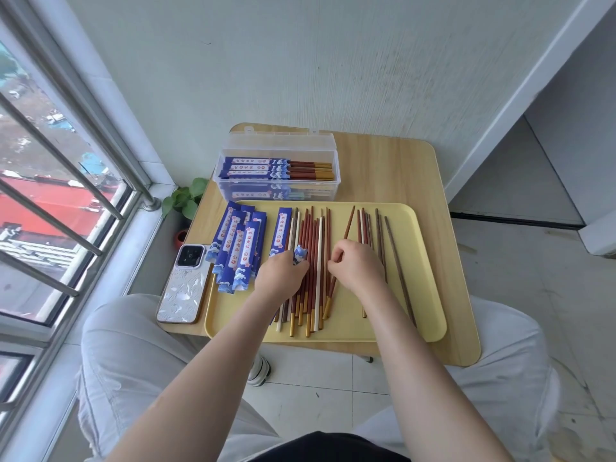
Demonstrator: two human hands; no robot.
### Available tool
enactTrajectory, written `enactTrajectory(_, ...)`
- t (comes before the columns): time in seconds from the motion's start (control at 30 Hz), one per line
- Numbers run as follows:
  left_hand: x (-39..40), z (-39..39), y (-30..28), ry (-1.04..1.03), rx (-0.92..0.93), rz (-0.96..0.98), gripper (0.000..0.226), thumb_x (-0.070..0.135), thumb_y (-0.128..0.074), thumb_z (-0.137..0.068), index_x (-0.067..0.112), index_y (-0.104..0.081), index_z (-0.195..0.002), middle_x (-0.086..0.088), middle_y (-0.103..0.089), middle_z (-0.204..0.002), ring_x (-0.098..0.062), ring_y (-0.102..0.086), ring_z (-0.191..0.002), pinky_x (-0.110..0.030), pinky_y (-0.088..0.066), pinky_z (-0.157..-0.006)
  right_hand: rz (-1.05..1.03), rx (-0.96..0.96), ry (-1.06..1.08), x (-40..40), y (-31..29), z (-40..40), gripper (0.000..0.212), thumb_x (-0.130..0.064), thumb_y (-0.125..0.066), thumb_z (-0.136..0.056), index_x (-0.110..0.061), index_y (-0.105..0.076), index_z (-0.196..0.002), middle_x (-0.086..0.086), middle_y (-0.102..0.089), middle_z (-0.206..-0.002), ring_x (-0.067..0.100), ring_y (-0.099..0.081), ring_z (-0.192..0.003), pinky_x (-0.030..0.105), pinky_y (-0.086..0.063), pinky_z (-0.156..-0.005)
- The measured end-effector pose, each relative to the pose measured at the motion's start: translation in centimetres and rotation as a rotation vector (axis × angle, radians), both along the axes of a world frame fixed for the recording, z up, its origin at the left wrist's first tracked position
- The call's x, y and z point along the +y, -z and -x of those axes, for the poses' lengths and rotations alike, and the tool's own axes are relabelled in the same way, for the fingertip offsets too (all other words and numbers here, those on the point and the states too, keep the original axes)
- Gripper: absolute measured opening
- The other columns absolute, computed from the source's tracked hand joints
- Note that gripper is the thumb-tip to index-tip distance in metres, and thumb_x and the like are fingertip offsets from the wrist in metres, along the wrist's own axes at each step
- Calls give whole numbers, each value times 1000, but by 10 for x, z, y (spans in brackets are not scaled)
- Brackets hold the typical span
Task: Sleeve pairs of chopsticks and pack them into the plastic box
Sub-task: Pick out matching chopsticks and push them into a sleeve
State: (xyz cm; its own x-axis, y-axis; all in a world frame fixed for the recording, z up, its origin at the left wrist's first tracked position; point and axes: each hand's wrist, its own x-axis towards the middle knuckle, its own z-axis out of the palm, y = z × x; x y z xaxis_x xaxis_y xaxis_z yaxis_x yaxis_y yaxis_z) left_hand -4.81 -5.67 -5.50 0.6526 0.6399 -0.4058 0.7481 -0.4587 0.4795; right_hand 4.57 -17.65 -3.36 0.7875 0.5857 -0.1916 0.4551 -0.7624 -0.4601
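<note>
A small light wooden surface with rounded corners stands on a pale tiled floor, against a white wall. Directly on it lie three things. A clear plastic box with its hinged lid open sits at the far edge, left of centre. Just in front of it, a pale yellow rectangular plastic tray covers most of the near part, its near right corner close to the surface's front edge. A smartphone in a white patterned case lies camera-side up, just beside the tray's left rim, at the near left corner.
</note>
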Motion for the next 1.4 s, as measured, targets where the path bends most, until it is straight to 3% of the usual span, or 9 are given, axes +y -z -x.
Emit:
enactTrajectory(0.2, 3, 3, 3, -28, -25, 50, 26, 39, -52, -99, 15, -55, -89, -7, -69, -87, -22, -70, -78, -39, -60, -75, -253, 157, 28, -3, -18, -8, 15, -18, -50, -99, -22, -64, -103, -14, -55, -76, 5, -54, -66, 18, -38, -58)
enactTrajectory(0.27, 7, 6, 1, -64, -74, 146, 23, 36, -56, -98, 13, -57, -94, -6, -71, -81, -17, -68, -63, -33, -57, -63, -365, 264, 46, -1, -29, -10, 20, -17, -45, -101, -20, -65, -106, -8, -66, -82, 12, -65, -69, 21, -45, -60)
enactTrajectory(0.37, 13, 9, -5, -94, -193, 273, 14, 26, -63, -96, 13, -58, -94, -2, -69, -72, -9, -64, -48, -26, -53, -53, -506, 346, 79, 3, -39, -14, 17, -15, -54, -97, -20, -61, -111, -5, -73, -96, 6, -71, -76, 25, -54, -66)
enactTrajectory(0.47, 17, 10, -13, -66, -236, 240, 16, 27, -66, -94, 13, -59, -90, -3, -65, -70, -8, -60, -49, -23, -53, -54, -634, 277, 101, 6, -45, -15, 8, -17, -55, -100, -18, -61, -107, -3, -74, -87, 6, -68, -67, 16, -50, -59)
enactTrajectory(0.6, 18, 10, -16, -74, -288, 239, 20, 31, -69, -91, 14, -60, -86, -4, -59, -72, -15, -56, -60, -28, -52, -61, -742, 168, 195, 8, -47, -15, 31, -33, -49, -104, -16, -63, -83, 1, -56, -63, 12, -49, -53, 27, -41, -54)
enactTrajectory(0.8, 14, 12, -15, -15, -298, 247, 22, 30, -70, -91, 9, -63, -89, -3, -57, -71, -14, -53, -63, -28, -47, -61, -890, 225, 365, 10, -48, -15, 31, -26, -39, -108, -15, -57, -85, 2, -55, -67, 12, -50, -48, 26, -42, -48)
enactTrajectory(1.07, 8, 13, -23, -3, -375, 299, 17, 28, -70, -90, 15, -62, -83, 0, -55, -68, -13, -50, -62, -27, -45, -61, -812, 234, 327, 9, -45, -9, 28, -26, -39, -108, -12, -60, -96, 3, -62, -75, 11, -58, -52, 23, -50, -51)
enactTrajectory(1.23, 4, 9, -26, -31, -442, 292, 17, 29, -69, -91, 17, -60, -82, 0, -53, -65, -14, -48, -59, -28, -43, -58, -437, 351, -10, 10, -45, -4, 24, -32, -48, -104, -18, -66, -110, 8, -70, -84, 16, -63, -61, 31, -53, -58)
enactTrajectory(1.4, 7, 8, -22, -140, -508, 253, 17, 28, -70, -91, 17, -60, -82, -2, -56, -67, -14, -52, -58, -30, -50, -61, -280, 266, 97, 11, -28, -2, 27, -22, -51, -102, -22, -56, -129, 1, -64, -109, 12, -61, -79, 25, -47, -63)
